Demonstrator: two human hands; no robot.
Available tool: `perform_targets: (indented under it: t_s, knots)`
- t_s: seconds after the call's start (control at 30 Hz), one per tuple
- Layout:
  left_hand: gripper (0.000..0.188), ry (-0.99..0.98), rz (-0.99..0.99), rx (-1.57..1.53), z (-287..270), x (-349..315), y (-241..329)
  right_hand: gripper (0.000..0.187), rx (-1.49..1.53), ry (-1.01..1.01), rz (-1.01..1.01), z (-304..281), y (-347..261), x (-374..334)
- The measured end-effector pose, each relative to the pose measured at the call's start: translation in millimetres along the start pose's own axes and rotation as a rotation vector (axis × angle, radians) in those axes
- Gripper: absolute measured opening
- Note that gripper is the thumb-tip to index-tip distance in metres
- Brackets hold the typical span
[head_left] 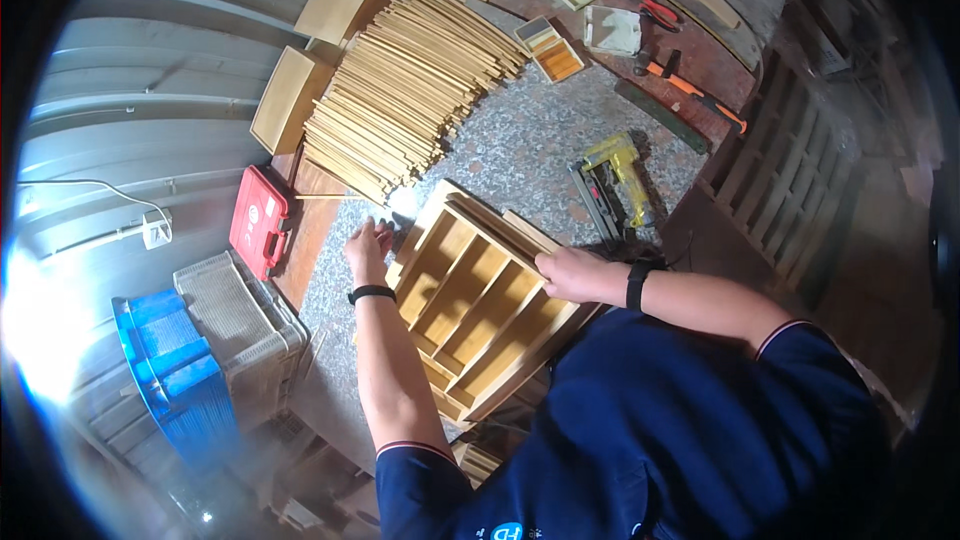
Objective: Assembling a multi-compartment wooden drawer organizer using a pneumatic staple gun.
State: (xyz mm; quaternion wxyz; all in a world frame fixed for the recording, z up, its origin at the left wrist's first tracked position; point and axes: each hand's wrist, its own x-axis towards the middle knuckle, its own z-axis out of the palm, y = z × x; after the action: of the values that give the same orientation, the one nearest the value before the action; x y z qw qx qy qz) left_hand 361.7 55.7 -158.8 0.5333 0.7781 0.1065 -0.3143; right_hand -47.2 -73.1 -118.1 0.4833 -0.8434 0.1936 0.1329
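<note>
A shallow wooden tray (pixel 487 285) with thin dividers forming several long compartments lies tilted in front of me, at the near edge of the worktable. My right hand (pixel 572 273) is closed on the tray's far right corner, beside a wooden strip (pixel 530 230) along that side. Just off the tray's left side is my left hand (pixel 369 243), its fingers apart and slightly bent, with nothing visible in them. Beyond it lies a wide pile of thin wooden sticks (pixel 410 90). One loose stick (pixel 330 197) pokes out to the left of the pile.
On the speckled tabletop (pixel 530 160) lie a yellow nail gun (pixel 620 180), an orange-handled hammer (pixel 690 90), red-handled pliers (pixel 660 13) and small open boxes (pixel 555 50). At left are a red case (pixel 262 220), a blue crate (pixel 180 360) and a grey crate (pixel 225 305).
</note>
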Motion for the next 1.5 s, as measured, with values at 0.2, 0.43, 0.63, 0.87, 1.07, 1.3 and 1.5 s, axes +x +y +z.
perform_targets:
  t_s: [0.2,0.43,0.63,0.87,1.07,1.3,1.5]
  knots:
    - [0.023,0.049,-0.091,0.073,27.4,14.0,0.9,0.026,0.015,-0.021,0.003,2.1,-8.9,0.4]
    - [0.022,0.253,0.154,-0.175,-41.6,-4.8,-20.4,0.028,0.050,-0.059,0.046,-1.7,-22.9,-1.6]
    - [0.023,0.267,0.731,0.288,-54.0,-141.3,-2.1,0.030,0.181,0.246,0.171,-52.6,-12.2,-10.5]
    - [0.025,-0.221,0.665,0.558,-42.8,-242.3,64.9,0.049,-0.054,0.569,-0.285,-87.3,-22.5,11.2]
    - [0.033,-0.394,0.613,0.533,19.0,-217.9,81.6,0.021,0.096,0.285,-0.174,-39.3,17.8,2.8]
    - [0.033,-0.339,0.481,0.459,91.2,-169.1,59.8,0.030,0.232,0.108,-0.014,-21.0,7.6,-14.9]
    - [0.026,-0.214,0.484,0.502,133.5,-163.8,37.1,0.034,0.330,0.097,0.050,-3.7,20.5,-13.2]
